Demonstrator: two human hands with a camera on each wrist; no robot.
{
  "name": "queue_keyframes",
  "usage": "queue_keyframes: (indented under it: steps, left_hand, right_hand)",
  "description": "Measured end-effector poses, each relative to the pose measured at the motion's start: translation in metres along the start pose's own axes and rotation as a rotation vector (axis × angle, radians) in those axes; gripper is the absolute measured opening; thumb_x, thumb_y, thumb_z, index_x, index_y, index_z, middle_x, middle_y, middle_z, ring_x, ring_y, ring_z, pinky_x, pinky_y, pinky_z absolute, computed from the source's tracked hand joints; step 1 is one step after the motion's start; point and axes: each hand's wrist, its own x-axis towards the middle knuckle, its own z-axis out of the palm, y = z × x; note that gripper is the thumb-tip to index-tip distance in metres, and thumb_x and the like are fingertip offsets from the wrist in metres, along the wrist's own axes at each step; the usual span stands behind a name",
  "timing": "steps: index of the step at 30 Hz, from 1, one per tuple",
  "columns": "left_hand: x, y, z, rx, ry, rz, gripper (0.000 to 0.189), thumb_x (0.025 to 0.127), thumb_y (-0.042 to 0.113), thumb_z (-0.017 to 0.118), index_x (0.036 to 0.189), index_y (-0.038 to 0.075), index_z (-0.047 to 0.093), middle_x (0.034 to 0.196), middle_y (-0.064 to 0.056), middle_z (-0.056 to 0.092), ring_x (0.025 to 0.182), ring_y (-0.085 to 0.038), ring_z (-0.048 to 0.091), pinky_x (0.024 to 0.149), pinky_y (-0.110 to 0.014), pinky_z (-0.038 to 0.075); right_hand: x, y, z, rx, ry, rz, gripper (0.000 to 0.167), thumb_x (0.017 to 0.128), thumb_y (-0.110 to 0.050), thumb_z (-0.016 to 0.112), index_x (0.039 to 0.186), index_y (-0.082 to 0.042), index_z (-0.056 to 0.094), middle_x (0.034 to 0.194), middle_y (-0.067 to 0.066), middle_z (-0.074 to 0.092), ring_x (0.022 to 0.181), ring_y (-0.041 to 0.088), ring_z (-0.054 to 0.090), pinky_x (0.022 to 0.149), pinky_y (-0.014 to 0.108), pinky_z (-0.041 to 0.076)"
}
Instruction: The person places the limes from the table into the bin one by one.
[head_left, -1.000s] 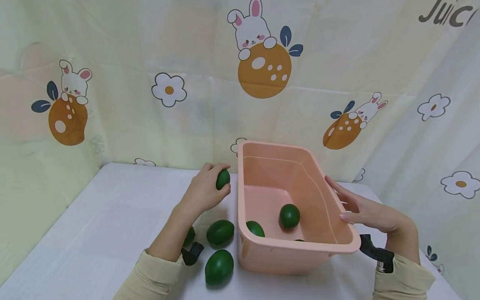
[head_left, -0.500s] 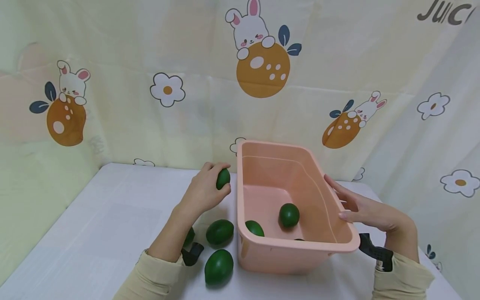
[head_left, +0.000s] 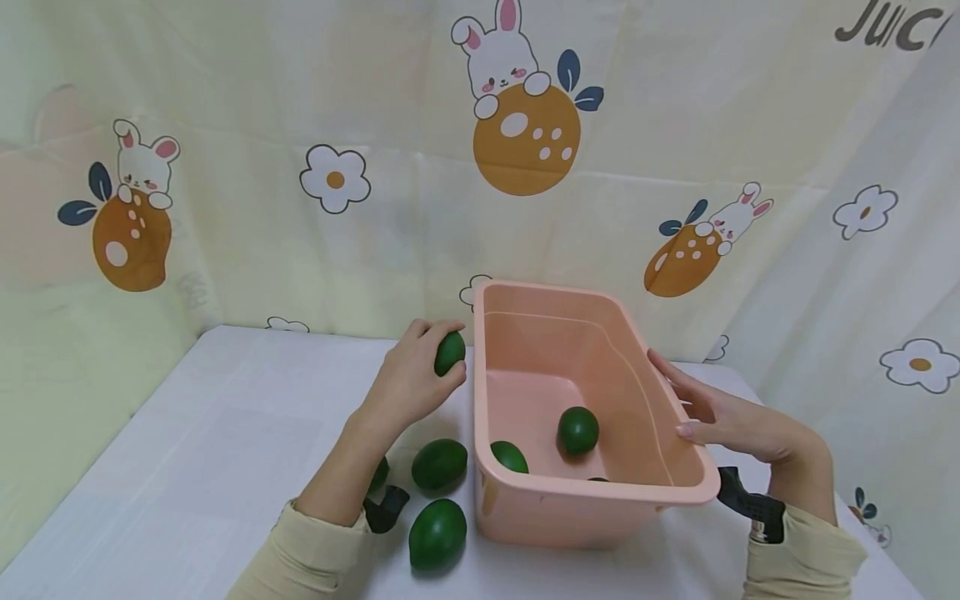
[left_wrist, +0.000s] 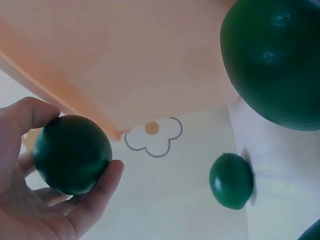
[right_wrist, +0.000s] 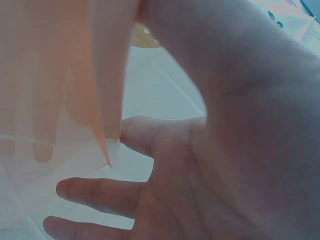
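Observation:
In the head view, my left hand (head_left: 416, 375) holds a dark green lime (head_left: 450, 353) just left of a pink plastic bin (head_left: 600, 493). The left wrist view shows that lime (left_wrist: 73, 155) between thumb and fingertips, raised off the table. My right hand (head_left: 738, 421) is at the bin's right side, thumb tip on the rim and straight fingers along the outside. In the right wrist view, those fingers (right_wrist: 100, 195) are spread beside the bin's lip. Inside the bin lie a lime (head_left: 578, 431) and another lime (head_left: 509, 457); a third is mostly hidden behind the front rim.
Left of the bin, a lime (head_left: 439, 465) and a larger-looking lime (head_left: 438, 536) rest on the white table (head_left: 195, 467). One more lime (head_left: 378, 475) is partly hidden behind my left wrist. A patterned cloth (head_left: 405, 250) hangs behind the table.
My left hand has risen slightly and shifted a little to the right with the lime. My right hand and the bin stay where they were.

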Motion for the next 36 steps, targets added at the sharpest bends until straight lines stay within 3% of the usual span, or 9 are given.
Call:
queue_keyframes:
  steps: [3,6,29,36]
  left_hand:
    - [-0.001,0.002,0.0,-0.009,0.012,0.001,0.049,0.088,0.028,0.058,0.136,0.025,0.05,0.13,-0.009,0.049,0.095,-0.024,0.058,0.075,-0.037,0.055]
    - [-0.002,0.003,0.0,-0.015,0.018,-0.003,0.049,0.088,0.028,0.058,0.136,0.026,0.049,0.131,-0.008,0.048,0.096,-0.024,0.057,0.075,-0.037,0.056]
    - [-0.006,0.012,-0.002,-0.061,0.086,0.128,0.049,0.088,0.028,0.062,0.136,0.026,0.05,0.131,-0.005,0.047,0.104,-0.023,0.059,0.083,-0.037,0.056]
    - [-0.007,0.017,-0.001,-0.088,0.132,0.199,0.05,0.087,0.024,0.064,0.135,0.026,0.05,0.129,-0.003,0.047,0.106,-0.023,0.059,0.083,-0.037,0.056]
  right_hand:
    - [0.0,0.001,0.0,-0.024,0.011,-0.009,0.085,0.089,-0.018,0.055,0.153,-0.032,0.001,0.161,0.006,0.005,0.125,-0.013,0.033,0.096,0.057,0.044]
    - [0.001,0.002,0.0,-0.039,0.016,-0.018,0.085,0.089,-0.017,0.055,0.153,-0.032,0.001,0.161,0.006,0.005,0.126,-0.014,0.031,0.095,0.064,0.04]
    - [0.002,0.007,-0.001,-0.007,-0.002,-0.026,0.085,0.09,-0.02,0.055,0.153,-0.033,-0.001,0.161,0.006,0.003,0.127,-0.014,0.032,0.095,0.067,0.039]
    - [0.002,0.006,-0.001,-0.008,-0.003,-0.024,0.085,0.09,-0.02,0.055,0.153,-0.033,0.0,0.161,0.007,0.004,0.127,-0.015,0.032,0.095,0.067,0.038]
